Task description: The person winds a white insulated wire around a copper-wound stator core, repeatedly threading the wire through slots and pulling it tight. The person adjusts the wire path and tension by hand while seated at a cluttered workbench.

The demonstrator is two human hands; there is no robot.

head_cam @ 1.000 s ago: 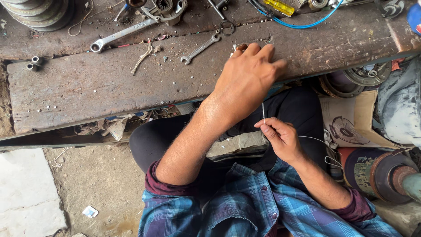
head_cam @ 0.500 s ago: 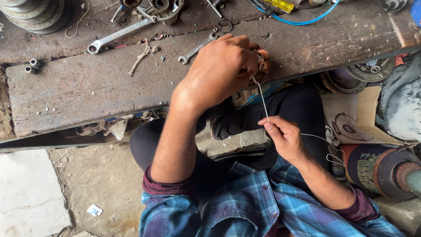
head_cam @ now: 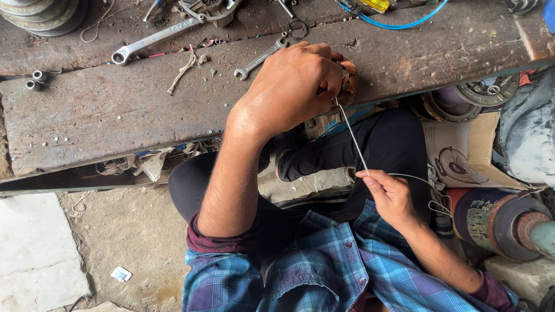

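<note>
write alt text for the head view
The left hand grips a copper-wound part on a worn wooden bench, while the right hand pulls a thin wire taut from it. Two wrenches lie nearby.

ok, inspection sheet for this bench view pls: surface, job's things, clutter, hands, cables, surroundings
Surface: worn wooden bench, stained, gritty.
Job's things: copper-wound coil at the bench edge; thin wire runs taut from it down to the lower hand.
Clutter: two spanners, string scrap, stacked discs.
Hands: left hand covers the coil; right hand pinches the wire.
Cables: blue cable at the bench's far edge.
Surroundings: cardboard, cylindrical motor part, concrete floor.
</note>
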